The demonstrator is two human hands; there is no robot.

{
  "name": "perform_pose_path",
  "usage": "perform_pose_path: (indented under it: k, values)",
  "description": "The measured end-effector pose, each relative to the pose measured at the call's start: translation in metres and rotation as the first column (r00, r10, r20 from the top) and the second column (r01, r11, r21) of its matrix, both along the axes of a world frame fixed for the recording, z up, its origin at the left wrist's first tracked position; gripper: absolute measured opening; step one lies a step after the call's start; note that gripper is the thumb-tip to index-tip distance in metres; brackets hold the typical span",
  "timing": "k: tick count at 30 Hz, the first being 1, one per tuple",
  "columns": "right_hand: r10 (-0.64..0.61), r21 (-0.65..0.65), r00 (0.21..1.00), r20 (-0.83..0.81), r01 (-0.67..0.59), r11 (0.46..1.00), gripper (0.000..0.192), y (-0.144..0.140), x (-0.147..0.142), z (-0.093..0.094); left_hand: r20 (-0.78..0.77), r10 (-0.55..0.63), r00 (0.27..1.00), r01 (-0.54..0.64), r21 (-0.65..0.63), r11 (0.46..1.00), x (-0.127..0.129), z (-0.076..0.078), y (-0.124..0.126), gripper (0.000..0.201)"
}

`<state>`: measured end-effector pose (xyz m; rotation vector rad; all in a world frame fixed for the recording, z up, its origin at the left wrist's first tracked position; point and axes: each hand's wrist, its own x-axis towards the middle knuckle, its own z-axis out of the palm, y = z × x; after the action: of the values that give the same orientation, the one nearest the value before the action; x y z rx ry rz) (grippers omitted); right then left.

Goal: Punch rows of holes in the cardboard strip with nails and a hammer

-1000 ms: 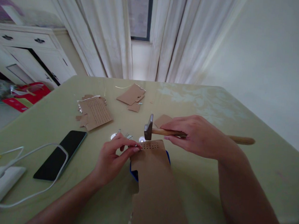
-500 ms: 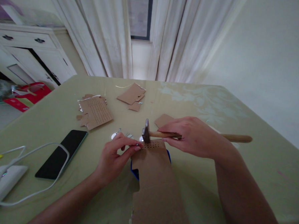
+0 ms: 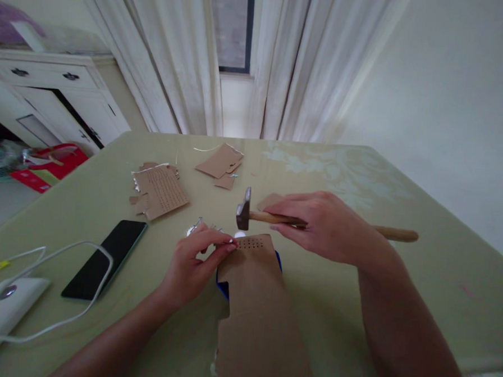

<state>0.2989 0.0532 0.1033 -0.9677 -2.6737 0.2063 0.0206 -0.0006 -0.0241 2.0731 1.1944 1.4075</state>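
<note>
Head view: right hand (image 3: 325, 229) clamps the hammer (image 3: 250, 214) above punched cardboard (image 3: 254, 301), left hand (image 3: 192, 264) fingertips pinched at its corner.

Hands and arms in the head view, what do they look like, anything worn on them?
Both are bare: the left hand and right hand show no gloves, rings or watch, and both forearms run uncovered to the picture's lower edge, with no sleeve in view. The fingernails are short.
</note>
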Motion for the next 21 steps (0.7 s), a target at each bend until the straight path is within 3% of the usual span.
perform_pose_path:
  k: [5,11,17,21]
  values:
    - [-0.027,0.07,0.952,-0.305,0.05,0.996,0.025,-0.009,0.009,0.009,-0.022,-0.003,1.0,0.003,0.009,1.0,0.002,0.002,0.001,0.008]
    - [0.098,-0.076,0.993,-0.072,-0.104,0.992,0.02,-0.014,0.0,0.011,-0.065,-0.022,0.998,0.024,0.042,0.999,0.002,0.004,0.0,0.01]
    - [0.006,-0.004,0.975,-0.224,-0.007,1.0,0.028,-0.019,0.001,0.014,-0.054,-0.045,0.998,0.047,0.033,0.998,0.004,0.005,0.0,0.011]
    - [0.062,-0.088,0.992,-0.109,-0.072,0.994,0.021,-0.017,-0.001,0.011,-0.072,-0.052,0.996,0.054,0.029,0.998,0.003,0.003,0.001,0.011]
